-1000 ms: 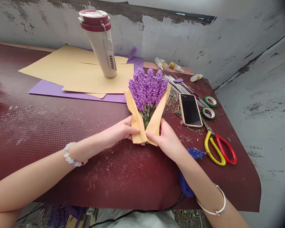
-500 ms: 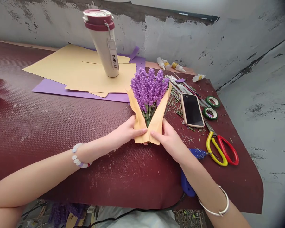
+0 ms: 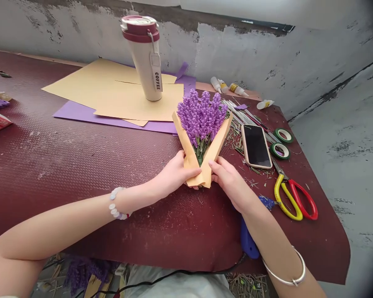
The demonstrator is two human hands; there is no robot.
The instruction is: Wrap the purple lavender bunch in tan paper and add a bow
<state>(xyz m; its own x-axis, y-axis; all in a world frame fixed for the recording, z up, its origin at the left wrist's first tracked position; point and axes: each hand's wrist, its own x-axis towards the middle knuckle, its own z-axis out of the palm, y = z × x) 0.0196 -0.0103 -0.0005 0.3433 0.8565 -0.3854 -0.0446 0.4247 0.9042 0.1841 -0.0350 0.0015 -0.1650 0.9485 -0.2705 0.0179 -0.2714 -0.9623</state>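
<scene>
Drawn narrower than before, the tan paper wrap [image 3: 192, 162] around the purple craft lavender bouquet [image 3: 201, 118] points away from the person, its lower end clasped between left hand [image 3: 174, 174] and right hand [image 3: 229, 181].

A coffee tumbler [image 3: 143, 62] stands on tan paper sheets [image 3: 112, 91] over purple card [image 3: 81, 116] near the worktop's [image 3: 81, 165] back edge. Toward the right edge lie a phone [image 3: 256, 147], two green tape rolls [image 3: 280, 142] and red-and-yellow scissors [image 3: 290, 198]; glue tubes [image 3: 226, 87] sit beyond the back right corner.
</scene>
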